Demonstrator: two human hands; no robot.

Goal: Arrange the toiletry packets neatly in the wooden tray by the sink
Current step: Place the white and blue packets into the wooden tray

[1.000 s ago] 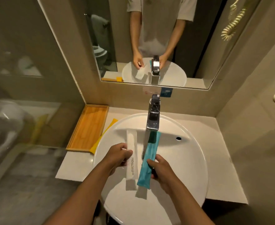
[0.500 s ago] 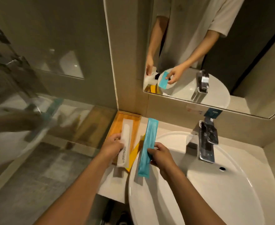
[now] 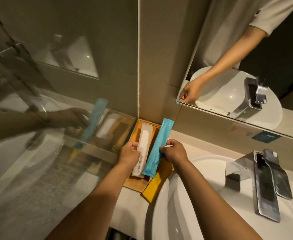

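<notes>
The wooden tray [image 3: 135,183] lies on the counter in the corner, left of the sink. My left hand [image 3: 130,154] grips a long white packet [image 3: 144,144] lengthwise over the tray. My right hand [image 3: 174,150] grips a long blue packet [image 3: 158,148] beside it, tilted, its lower end over the white one. A yellow packet [image 3: 157,183] lies on the counter along the tray's right edge, partly under the blue packet and my right hand.
The white sink basin [image 3: 190,201] fills the lower right, with a chrome tap [image 3: 263,179] behind it. A mirror [image 3: 246,58] hangs above the counter. A glass shower partition [image 3: 47,118] stands just left of the tray. The tiled wall corner [image 3: 152,66] rises behind it.
Both hands have carried the white and blue packets from above the sink leftward to over the wooden tray. The view has swung left and closer to the tray.
</notes>
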